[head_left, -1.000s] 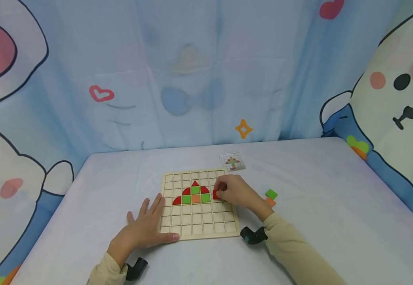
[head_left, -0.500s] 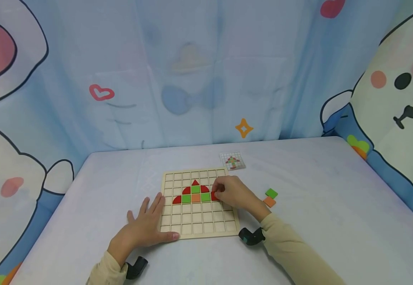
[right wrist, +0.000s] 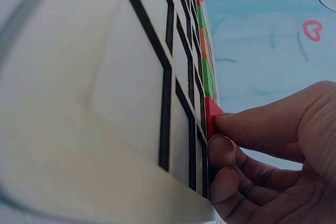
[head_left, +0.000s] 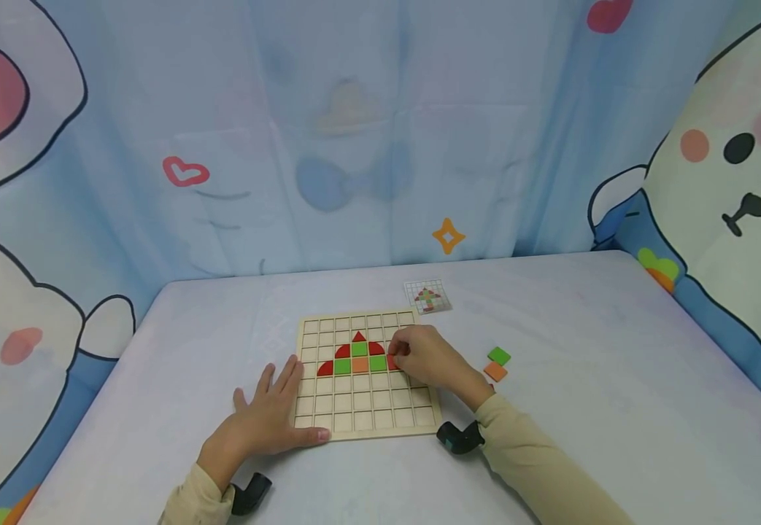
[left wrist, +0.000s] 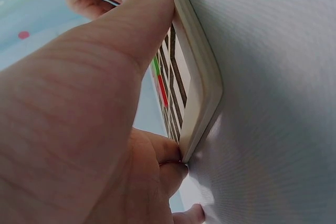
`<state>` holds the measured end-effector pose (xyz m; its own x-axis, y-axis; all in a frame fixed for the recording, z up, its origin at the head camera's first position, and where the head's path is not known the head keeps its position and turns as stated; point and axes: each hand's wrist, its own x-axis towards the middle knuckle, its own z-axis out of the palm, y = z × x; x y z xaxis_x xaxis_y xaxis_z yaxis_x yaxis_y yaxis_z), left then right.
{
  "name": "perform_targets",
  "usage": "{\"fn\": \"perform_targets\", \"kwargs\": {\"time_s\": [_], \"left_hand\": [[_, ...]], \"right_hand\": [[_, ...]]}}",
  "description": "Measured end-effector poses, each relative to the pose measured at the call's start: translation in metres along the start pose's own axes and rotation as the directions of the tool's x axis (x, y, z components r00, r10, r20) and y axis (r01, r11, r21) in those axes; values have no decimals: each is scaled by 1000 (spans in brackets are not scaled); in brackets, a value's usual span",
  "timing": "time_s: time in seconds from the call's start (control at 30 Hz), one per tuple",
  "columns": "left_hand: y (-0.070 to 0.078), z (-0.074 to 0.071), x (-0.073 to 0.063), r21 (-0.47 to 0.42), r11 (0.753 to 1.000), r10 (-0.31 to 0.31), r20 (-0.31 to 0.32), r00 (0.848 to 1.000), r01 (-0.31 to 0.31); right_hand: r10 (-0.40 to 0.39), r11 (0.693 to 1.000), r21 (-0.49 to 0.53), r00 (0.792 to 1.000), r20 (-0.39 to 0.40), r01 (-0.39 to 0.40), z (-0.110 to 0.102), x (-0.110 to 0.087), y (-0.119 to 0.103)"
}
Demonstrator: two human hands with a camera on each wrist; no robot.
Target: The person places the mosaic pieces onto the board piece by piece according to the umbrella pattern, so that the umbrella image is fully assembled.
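A wooden grid board lies on the table with red, green and orange tiles set in it as a stepped, pointed shape. My left hand rests along the board's left side, fingers spread, thumb on its front edge. At the right end of the lower tile row, my right hand pinches a red tile between thumb and fingertips. That tile stands beside a green tile, right at the grid surface; my fingers hide part of it in the head view.
Right of the board lie a loose green tile and an orange tile, with a bit of red showing by the right wrist. Behind the board's far edge is a small pattern card. A printed curtain hangs behind the table.
My right hand has moved slightly left with the red tile, bringing it up against the green tile in the row. The left hand has stayed in place.
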<state>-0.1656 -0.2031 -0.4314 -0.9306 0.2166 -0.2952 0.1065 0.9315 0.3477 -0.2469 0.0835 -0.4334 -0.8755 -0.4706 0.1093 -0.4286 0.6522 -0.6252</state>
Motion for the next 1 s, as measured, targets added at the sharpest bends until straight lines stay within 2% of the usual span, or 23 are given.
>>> {"fn": "perform_targets", "kwargs": {"time_s": [0.33,0.8,1.0], "left_hand": [[1,-3,-2,-14,1000,-4,-6,1000,4],[0,-1,-1,-23,1000,14,-1,1000,-15],[1,-1,-1,-30,1000,8,3,1000,-8]], "right_hand": [[-47,998,-31,999,-10,46,-2,1,-1],[40,998,-51,999,-25,-41,-10,-2,-2],[36,999,37,999,40,-38,-18,-3,0]]}}
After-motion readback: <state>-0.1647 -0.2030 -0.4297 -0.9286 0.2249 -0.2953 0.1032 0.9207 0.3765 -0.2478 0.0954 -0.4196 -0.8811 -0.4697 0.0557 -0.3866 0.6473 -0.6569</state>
